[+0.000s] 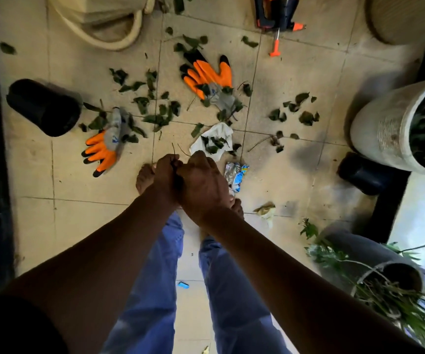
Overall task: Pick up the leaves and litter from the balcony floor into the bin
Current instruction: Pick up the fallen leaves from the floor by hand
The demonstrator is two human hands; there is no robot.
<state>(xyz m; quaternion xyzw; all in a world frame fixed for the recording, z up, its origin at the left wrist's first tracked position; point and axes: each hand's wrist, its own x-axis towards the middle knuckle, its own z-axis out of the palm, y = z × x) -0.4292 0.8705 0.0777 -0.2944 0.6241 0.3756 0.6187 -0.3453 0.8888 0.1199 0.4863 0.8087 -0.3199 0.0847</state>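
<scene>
I stand over the balcony floor (78, 226) with both hands brought together in front of me. My left hand (166, 175) has its fingers curled round a few thin dark stems that stick up above the fist; my right hand (201, 185) presses against it, and whether it grips anything I cannot tell. I should bundle the stems tight before moving, so nothing drops back.

Most of the leaves (155, 116) still lie scattered, dark green and curled, between the two orange gloves (206, 72). A white crumpled paper (214, 140) holds more. A shiny wrapper (235, 176) lies beside my right hand. I see no bin for certain.
</scene>
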